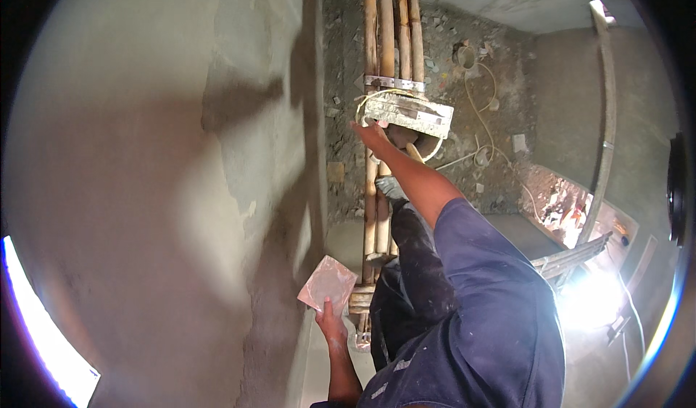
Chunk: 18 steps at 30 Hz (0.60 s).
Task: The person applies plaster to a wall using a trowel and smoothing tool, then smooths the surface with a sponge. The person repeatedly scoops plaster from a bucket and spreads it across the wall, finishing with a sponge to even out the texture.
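Observation:
At the lower middle, my left hand [331, 322] grips the lower corner of a square, pinkish-brown board [317, 276] with a grey patch on its middle. My thumb lies over its face. Stretched far forward, my right hand [373, 137] is at the left side of a bucket [438, 149] holding grey material. Its fingers are partly hidden, so I cannot tell whether they hold anything. Across the bucket's far side rests a rectangular, plaster-crusted tool [409, 114]. A pale wooden piece, perhaps a handle, [415, 153] shows at the near side beside my forearm.
Bamboo poles [387, 31], bound side by side, run lengthwise beneath the bucket and my shoe [391, 188]. Far below lies a rubble-strewn floor [442, 53] with a loose hose [475, 107]. A plastered wall [159, 154] rises at left; a bright lamp [591, 299] glares at right.

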Available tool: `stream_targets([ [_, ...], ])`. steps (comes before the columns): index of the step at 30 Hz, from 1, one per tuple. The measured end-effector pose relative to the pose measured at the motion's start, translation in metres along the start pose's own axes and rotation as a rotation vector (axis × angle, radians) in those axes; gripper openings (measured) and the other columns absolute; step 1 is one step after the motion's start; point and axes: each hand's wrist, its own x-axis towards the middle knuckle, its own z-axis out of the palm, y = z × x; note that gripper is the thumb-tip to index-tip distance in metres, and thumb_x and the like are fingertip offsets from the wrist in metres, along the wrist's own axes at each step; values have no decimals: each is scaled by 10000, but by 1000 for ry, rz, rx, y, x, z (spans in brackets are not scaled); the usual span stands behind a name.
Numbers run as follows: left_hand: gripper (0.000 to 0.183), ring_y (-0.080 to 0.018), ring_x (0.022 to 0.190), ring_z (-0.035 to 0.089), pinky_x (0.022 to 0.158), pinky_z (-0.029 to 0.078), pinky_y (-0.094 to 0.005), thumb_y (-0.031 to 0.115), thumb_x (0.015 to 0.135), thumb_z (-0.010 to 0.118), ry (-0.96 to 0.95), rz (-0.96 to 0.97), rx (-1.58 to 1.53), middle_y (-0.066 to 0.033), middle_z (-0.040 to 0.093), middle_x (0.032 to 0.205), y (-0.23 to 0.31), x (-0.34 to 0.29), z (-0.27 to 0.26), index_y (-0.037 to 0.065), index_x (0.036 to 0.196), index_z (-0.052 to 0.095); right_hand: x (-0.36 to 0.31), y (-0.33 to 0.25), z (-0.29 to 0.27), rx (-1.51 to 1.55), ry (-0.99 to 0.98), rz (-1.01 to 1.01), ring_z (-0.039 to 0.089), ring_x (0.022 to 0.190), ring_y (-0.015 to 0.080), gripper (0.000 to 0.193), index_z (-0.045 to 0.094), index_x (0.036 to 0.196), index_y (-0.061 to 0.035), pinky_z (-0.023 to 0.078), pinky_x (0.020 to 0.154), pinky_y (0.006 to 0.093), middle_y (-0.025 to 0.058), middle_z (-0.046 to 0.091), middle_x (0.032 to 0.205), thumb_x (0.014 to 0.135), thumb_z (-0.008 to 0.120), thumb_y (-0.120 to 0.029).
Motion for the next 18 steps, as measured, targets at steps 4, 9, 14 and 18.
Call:
stream_targets([
  [4, 416, -238, 1097, 566, 965, 440, -352, 168, 943, 593, 3, 9, 8, -137, 568, 1250, 4, 1, 1, -57, 1280, 500, 25, 19, -7, -128, 28, -20, 383, 1348, 356, 956, 198, 1512, -30, 361, 1068, 445, 251, 322, 1499, 842, 647, -543],
  [9, 412, -232, 1087, 568, 957, 441, -358, 180, 945, 600, 6, 12, -8, -131, 576, 1233, 5, 2, 0, -52, 1273, 508, 20, 13, -3, -29, 31, -63, 401, 1331, 365, 906, 288, 1479, -6, 359, 1065, 452, 272, 359, 1465, 843, 624, -556],
  [14, 395, -225, 1065, 578, 944, 443, -359, 183, 945, 605, -8, 25, -39, -121, 595, 1201, 21, -6, 12, -45, 1256, 521, 1, 17, -15, 174, 110, -33, 573, 1066, 259, 635, 537, 1298, -10, 459, 883, 388, 167, 600, 1188, 883, 631, -481],
  [18, 391, -221, 1057, 584, 936, 448, -355, 183, 945, 605, -19, 49, -52, -123, 598, 1198, 27, -6, 14, -43, 1253, 523, -36, 23, -37, 316, 207, -96, 560, 786, 168, 453, 645, 1027, -20, 449, 710, 357, 57, 620, 857, 883, 647, -449],
])
